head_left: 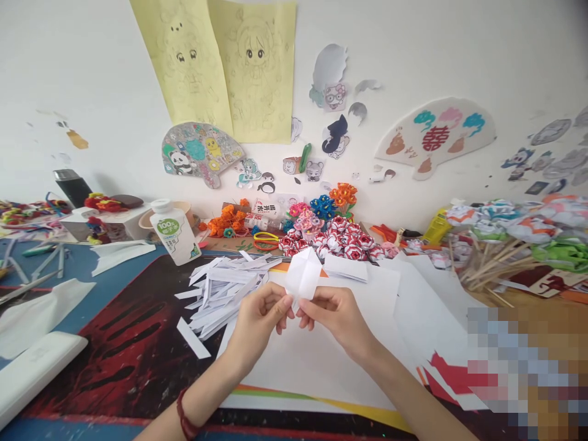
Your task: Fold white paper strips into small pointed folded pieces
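A small piece of folded white paper (304,272) is held up between my two hands, its pointed top facing away from me and a crease running down its middle. My left hand (264,321) pinches its lower left edge between thumb and fingers. On the lower right, my right hand (334,317) grips it the same way, with the thumbs close together. Beneath both hands lies a large white sheet of paper (303,367). Left of my left hand is a heap of folded white paper strips (229,294). Another folded white paper (345,267) lies just beyond my right hand.
A white bottle (175,233) stands behind the strips. Red-and-white paper flowers (344,239) and orange flowers (227,222) line the wall. Wooden sticks with wrapped flowers (491,263) sit at right. A white case (41,373) lies at the left edge, near a paper scrap (46,309).
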Tool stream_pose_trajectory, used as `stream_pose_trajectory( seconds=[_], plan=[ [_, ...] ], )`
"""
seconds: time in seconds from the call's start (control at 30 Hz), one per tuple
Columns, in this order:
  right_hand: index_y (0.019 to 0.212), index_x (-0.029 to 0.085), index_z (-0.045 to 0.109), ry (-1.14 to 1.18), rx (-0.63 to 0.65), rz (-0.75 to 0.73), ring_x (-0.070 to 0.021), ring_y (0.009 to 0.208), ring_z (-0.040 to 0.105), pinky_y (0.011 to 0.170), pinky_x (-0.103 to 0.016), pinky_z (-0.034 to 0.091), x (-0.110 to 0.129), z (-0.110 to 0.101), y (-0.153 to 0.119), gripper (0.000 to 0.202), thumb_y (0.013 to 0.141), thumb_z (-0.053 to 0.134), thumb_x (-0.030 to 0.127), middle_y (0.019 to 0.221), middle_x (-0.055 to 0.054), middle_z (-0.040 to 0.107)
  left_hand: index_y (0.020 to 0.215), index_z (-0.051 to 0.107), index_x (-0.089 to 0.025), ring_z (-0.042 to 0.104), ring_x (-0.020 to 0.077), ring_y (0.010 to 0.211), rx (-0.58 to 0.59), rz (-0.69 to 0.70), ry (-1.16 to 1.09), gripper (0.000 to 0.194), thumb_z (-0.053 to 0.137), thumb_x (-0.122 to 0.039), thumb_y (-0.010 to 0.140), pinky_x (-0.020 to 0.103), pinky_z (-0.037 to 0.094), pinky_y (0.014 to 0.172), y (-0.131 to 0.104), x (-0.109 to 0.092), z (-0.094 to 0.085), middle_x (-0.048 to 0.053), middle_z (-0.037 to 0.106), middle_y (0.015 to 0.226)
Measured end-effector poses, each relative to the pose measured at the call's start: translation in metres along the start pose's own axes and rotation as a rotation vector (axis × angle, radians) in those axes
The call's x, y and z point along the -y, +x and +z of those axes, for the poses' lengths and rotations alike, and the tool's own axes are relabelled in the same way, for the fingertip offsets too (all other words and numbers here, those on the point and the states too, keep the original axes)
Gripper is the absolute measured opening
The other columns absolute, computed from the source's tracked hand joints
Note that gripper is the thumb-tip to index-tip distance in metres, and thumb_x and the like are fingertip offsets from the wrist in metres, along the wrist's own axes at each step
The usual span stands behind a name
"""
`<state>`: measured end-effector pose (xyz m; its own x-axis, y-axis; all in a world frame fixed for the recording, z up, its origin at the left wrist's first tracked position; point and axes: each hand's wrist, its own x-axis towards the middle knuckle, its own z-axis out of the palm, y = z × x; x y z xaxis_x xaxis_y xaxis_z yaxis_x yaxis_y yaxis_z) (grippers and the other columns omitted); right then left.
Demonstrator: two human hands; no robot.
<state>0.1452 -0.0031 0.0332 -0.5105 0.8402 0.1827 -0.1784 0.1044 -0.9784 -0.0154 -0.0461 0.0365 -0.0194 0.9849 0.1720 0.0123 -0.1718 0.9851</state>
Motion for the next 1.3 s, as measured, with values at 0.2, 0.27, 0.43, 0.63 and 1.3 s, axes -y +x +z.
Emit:
stream_pose_trajectory(
  seconds=[0.2, 0.27, 0.43, 0.63, 1.3],
  plan=[
    [0.069, 0.012, 0.069, -0.012, -0.067, 0.001, -0.0150, 0.056, 0.062, 0.052, -0.026, 0.049, -0.001, 0.007, -0.001, 0.025, 0.080, 0.067, 0.035, 0.065, -0.005, 0.067, 0.073, 0.052, -0.016, 0.045, 0.0075, 0.046, -0.067, 0.004, -0.009, 0.026, 0.056, -0.038, 0.087, 0.019, 0.036, 0.044, -0.003, 0.004, 0.006, -0.002, 0.056, 0.061],
    [0.070, 0.012, 0.068, 0.003, -0.087, 0.000, -0.0150, 0.055, 0.062, 0.051, -0.026, 0.049, -0.003, 0.010, -0.002, 0.025, 0.080, 0.067, 0.035, 0.065, -0.005, 0.067, 0.073, 0.052, -0.016, 0.044, 0.0071, 0.045, -0.095, 0.018, 0.010, 0.027, 0.055, -0.038, 0.087, 0.019, 0.035, 0.043, -0.004, 0.005, 0.008, -0.003, 0.055, 0.060],
    [0.070, 0.012, 0.066, 0.032, -0.090, 0.018, -0.0159, 0.054, 0.063, 0.050, -0.027, 0.050, -0.010, 0.012, -0.001, 0.027, 0.079, 0.067, 0.037, 0.065, -0.006, 0.066, 0.073, 0.053, -0.016, 0.043, 0.0064, 0.045, -0.129, 0.036, 0.088, 0.027, 0.054, -0.038, 0.088, 0.018, 0.032, 0.043, -0.007, 0.006, 0.009, -0.004, 0.054, 0.057],
    [0.082, 0.013, 0.067, 0.007, -0.003, 0.042, -0.0149, 0.056, 0.062, 0.052, -0.026, 0.049, -0.010, 0.003, 0.002, 0.027, 0.079, 0.067, 0.039, 0.069, -0.005, 0.066, 0.068, 0.053, -0.016, 0.043, 0.0069, 0.047, -0.149, 0.052, 0.188, 0.028, 0.055, -0.037, 0.088, 0.018, 0.030, 0.044, -0.008, 0.004, 0.007, -0.004, 0.052, 0.056],
    [0.084, 0.012, 0.067, -0.068, 0.077, 0.008, -0.0141, 0.059, 0.060, 0.055, -0.025, 0.047, -0.005, -0.001, 0.001, 0.025, 0.085, 0.060, 0.036, 0.071, -0.005, 0.065, 0.066, 0.054, -0.017, 0.047, 0.0083, 0.048, -0.105, 0.081, 0.282, 0.027, 0.055, -0.034, 0.088, 0.019, 0.035, 0.048, -0.009, -0.001, 0.006, -0.003, 0.055, 0.055]
  ],
)
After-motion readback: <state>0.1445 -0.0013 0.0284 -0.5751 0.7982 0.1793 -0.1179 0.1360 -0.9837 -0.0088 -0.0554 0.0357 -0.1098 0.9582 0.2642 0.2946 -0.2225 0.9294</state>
